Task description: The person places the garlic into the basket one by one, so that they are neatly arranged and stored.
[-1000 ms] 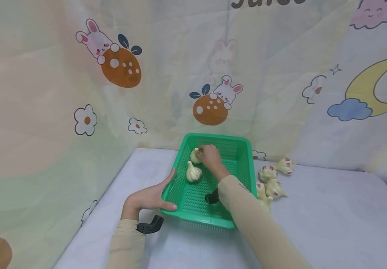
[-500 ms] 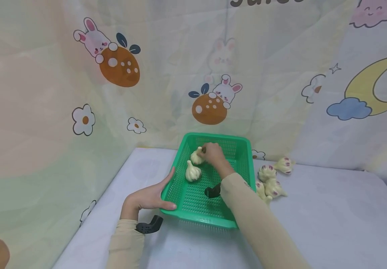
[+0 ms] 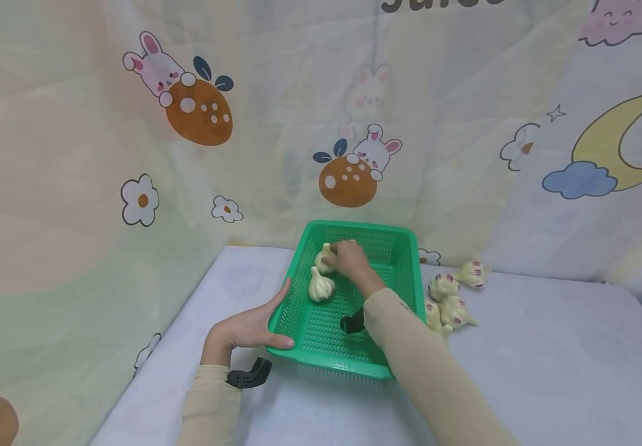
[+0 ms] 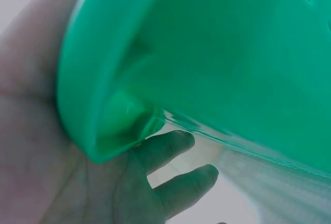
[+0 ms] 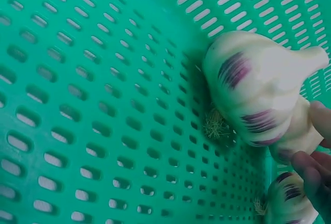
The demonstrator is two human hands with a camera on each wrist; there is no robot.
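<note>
A green perforated plastic basket (image 3: 326, 334) stands on the table. My left hand (image 3: 251, 325) braces its near left corner, thumb at the front rim and straight fingers reaching below the rim in the left wrist view. My right hand (image 3: 351, 260) is inside the basket, pinching a garlic bulb (image 3: 325, 258) by the left wall. Another garlic bulb (image 3: 321, 286) sits just nearer, stem up. In the right wrist view, a large bulb with purple streaks (image 5: 253, 87) is close up, and the fingertips (image 5: 305, 164) touch the bulb (image 5: 297, 133) behind it. A third bulb (image 5: 292, 203) shows below.
Several garlic bulbs (image 3: 454, 311) lie on the white table (image 3: 549, 347) just right of the basket, partly hidden by its rim and my right sleeve. A printed cloth backdrop (image 3: 276, 124) rises behind and on the left.
My right hand shifted the pinched bulb slightly right, then back left against the basket wall. The left hand and the basket have stayed in place.
</note>
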